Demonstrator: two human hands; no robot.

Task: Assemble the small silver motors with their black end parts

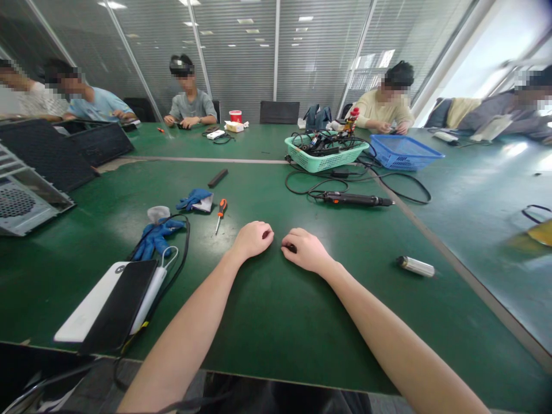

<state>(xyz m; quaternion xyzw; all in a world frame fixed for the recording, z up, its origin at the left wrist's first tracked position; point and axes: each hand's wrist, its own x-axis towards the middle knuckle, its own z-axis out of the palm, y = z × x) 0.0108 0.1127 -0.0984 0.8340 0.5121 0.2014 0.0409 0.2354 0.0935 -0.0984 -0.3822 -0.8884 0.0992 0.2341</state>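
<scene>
My left hand [253,239] rests on the green table with its fingers curled into a loose fist. Beside it, a small gap away, my right hand [305,249] lies curled the same way. Dark hollows show inside both curls, and I see no object in either. Left of my left hand lies a screwdriver [221,211] with an orange and black handle, its shaft pointing toward me. Blue work gloves [157,237] lie farther left. To the right of my right hand is a small silver cylinder [417,266] with a dark end.
Before me are a black electric screwdriver [356,199] with a cable, a green basket [321,163] of cables and tools, and a blue basket [401,154]. On the left are a phone [92,296], a dark slab [123,307] and a computer case [26,198]. Several people sit around the table.
</scene>
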